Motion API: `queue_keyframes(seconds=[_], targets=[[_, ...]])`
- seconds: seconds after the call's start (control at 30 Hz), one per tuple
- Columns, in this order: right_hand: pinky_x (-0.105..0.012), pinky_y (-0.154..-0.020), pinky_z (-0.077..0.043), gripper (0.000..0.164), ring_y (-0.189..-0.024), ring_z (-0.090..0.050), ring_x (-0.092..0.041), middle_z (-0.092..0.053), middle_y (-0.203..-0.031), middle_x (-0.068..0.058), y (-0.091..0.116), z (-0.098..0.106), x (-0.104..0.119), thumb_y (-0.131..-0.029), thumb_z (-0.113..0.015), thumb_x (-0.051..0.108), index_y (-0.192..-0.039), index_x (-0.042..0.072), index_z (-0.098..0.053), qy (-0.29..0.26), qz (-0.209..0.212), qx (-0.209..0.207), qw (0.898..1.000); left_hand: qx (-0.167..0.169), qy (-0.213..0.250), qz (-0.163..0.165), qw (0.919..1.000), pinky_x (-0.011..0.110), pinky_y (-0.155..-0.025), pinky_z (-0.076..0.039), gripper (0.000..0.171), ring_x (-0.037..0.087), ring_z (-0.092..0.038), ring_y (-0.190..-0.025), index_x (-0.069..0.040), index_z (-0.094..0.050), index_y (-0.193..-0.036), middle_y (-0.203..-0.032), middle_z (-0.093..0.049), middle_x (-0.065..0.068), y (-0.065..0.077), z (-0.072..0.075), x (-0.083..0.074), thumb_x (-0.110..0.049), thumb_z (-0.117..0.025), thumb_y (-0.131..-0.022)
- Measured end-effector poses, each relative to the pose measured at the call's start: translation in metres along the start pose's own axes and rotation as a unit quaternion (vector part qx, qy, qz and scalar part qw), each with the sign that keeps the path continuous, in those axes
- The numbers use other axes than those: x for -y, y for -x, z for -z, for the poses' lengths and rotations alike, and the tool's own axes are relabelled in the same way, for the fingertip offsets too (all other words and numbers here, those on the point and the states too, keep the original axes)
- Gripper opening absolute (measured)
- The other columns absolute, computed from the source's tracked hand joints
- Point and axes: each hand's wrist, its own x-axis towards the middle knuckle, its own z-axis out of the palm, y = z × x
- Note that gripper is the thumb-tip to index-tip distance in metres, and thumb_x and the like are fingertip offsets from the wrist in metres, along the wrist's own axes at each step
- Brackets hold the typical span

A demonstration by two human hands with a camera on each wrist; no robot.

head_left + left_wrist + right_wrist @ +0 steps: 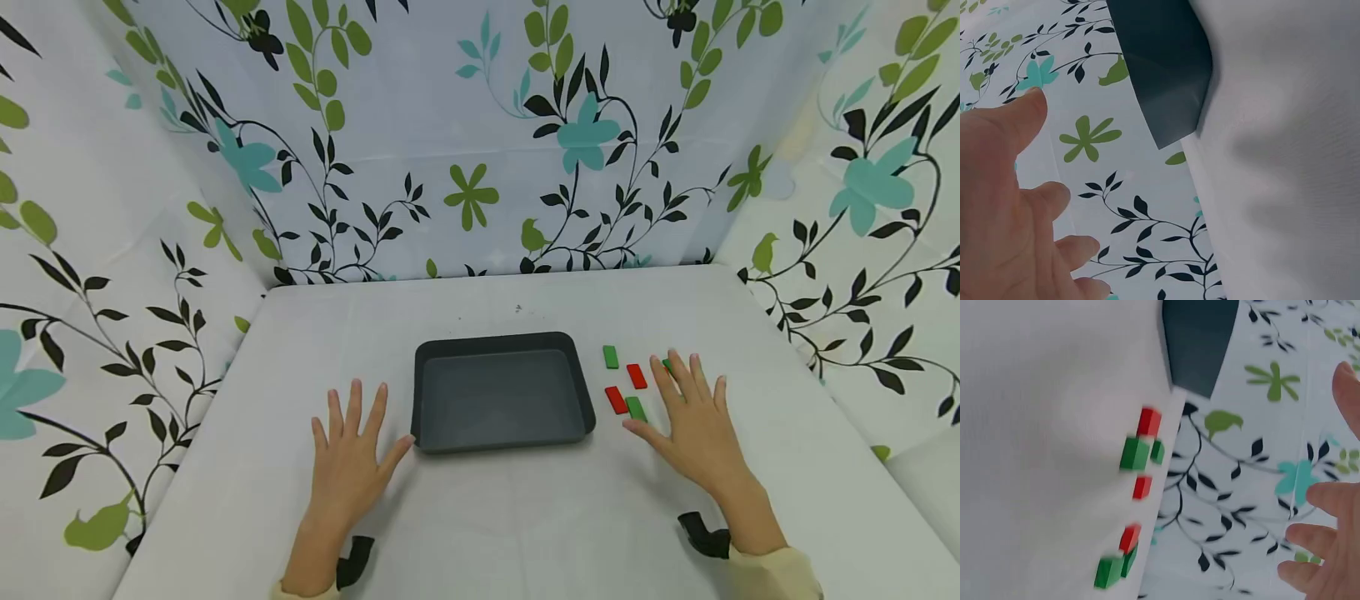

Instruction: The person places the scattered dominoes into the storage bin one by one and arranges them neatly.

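A dark grey rectangular tray (pixel 504 396) lies on the white table. My left hand (pixel 347 475) is spread out flat at its left, the thumb tip close to the tray's near left corner. To the right of the tray are several small red and green blocks, among them a red block (pixel 617 400) and a green block (pixel 611 357). My right hand (pixel 697 433), fingers spread, hovers beside them and partly covers another green block (pixel 667 364). More blocks show in the right wrist view, including a low green block (pixel 1109 572). Neither hand holds anything.
A white cloth with leaf and flower print (pixel 465 150) hangs behind the table and along both sides. The white tabletop (pixel 495 517) stretches in front of the tray. Black bands (pixel 705 536) sit at both wrists.
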Motion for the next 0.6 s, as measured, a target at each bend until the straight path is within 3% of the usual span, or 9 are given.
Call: queue_keyframes(seconds=[0.2, 0.33, 0.43, 0.5, 0.6], targets=[[-0.078, -0.106, -0.018, 0.089, -0.142, -0.020, -0.051, -0.024, -0.157, -0.027, -0.009, 0.012, -0.035, -0.086, -0.073, 0.038, -0.155, 0.008, -0.026, -0.107, -0.023, -0.039, 0.993, -0.007, 0.045, -0.006, 0.9989, 0.073, -0.112, -0.010, 0.084, 0.047, 0.003, -0.149, -0.022, -0.013, -0.159, -0.164, -0.002, 0.018, -0.007, -0.001, 0.005, -0.056, -0.055, -0.094], [-0.074, -0.094, -0.035, 0.091, -0.129, -0.034, -0.051, -0.029, -0.149, -0.031, -0.014, 0.018, -0.060, -0.081, -0.080, 0.021, -0.154, 0.006, -0.028, -0.167, -0.043, -0.018, 0.985, -0.005, 0.150, -0.015, 0.9886, 0.071, -0.113, -0.015, 0.089, 0.044, -0.001, -0.150, -0.022, -0.007, -0.159, -0.165, -0.001, 0.015, -0.016, -0.004, 0.009, -0.049, -0.061, -0.093], [-0.064, -0.088, -0.045, 0.091, -0.117, -0.044, -0.046, -0.035, -0.140, -0.031, -0.016, 0.020, -0.077, -0.079, -0.082, 0.017, -0.152, 0.003, -0.030, -0.178, -0.054, 0.032, 0.982, -0.002, 0.263, -0.026, 0.9645, 0.067, -0.114, -0.021, 0.096, 0.041, -0.009, -0.151, -0.022, -0.004, -0.159, -0.165, -0.003, 0.012, -0.023, -0.009, 0.012, -0.038, -0.069, -0.091], [-0.052, -0.085, -0.050, 0.090, -0.113, -0.049, -0.042, -0.037, -0.138, -0.030, -0.016, 0.019, -0.087, -0.079, -0.082, 0.018, -0.151, 0.002, -0.031, -0.195, -0.065, 0.079, 0.976, 0.008, 0.341, -0.036, 0.9394, 0.065, -0.114, -0.025, 0.099, 0.041, -0.015, -0.149, -0.023, -0.002, -0.159, -0.165, -0.006, 0.012, -0.027, -0.014, 0.013, -0.027, -0.072, -0.089], [-0.030, -0.085, -0.053, 0.088, -0.114, -0.052, -0.040, -0.040, -0.138, -0.028, -0.015, 0.016, -0.098, -0.081, -0.081, 0.020, -0.151, 0.001, -0.030, -0.238, -0.089, 0.147, 0.956, 0.041, 0.444, -0.037, 0.8943, 0.061, -0.113, -0.029, 0.102, 0.044, -0.021, -0.146, -0.026, -0.003, -0.158, -0.165, -0.009, 0.014, -0.031, -0.022, 0.016, -0.013, -0.074, -0.086]])
